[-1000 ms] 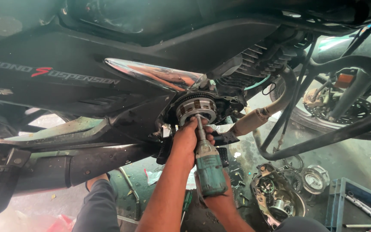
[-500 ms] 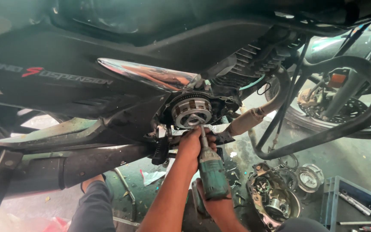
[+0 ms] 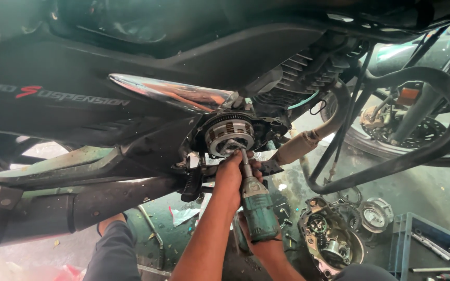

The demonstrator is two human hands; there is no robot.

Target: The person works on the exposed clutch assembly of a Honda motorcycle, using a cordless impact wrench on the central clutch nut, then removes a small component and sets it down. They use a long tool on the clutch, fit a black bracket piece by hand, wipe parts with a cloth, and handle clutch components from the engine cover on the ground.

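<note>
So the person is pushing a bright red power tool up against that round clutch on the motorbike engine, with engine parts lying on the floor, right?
Not quite: the power tool is green, not red, as the head view shows. It does press against the round clutch, and engine parts lie on the floor.
</note>
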